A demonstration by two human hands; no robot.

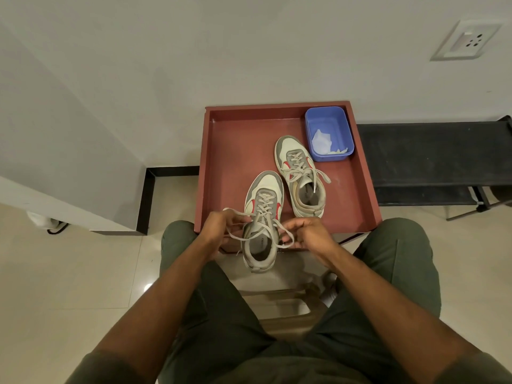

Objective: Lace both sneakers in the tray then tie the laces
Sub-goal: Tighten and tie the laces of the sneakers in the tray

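Laces (250,236) of near sneaker (261,221) pinched both sides: left hand (214,227) curled round one loop, right hand (306,234) gripping the other; heel overhanging near rim of red tray (235,151). Second sneaker (300,176) deeper in tray, laced, ends loose; blue tub (329,133) beyond it, far right corner.

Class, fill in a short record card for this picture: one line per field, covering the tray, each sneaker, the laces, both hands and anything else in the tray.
tray: red-brown tray, square, low walls
near sneaker: near sneaker, heel hanging over the tray's front edge, laced, not yet tied
far sneaker: far sneaker, inside the tray, laced, ends lying loose
left hand: left hand holds a lace end
right hand: right hand holds the other lace end
also in tray: blue tub, far right corner, crumpled white paper inside
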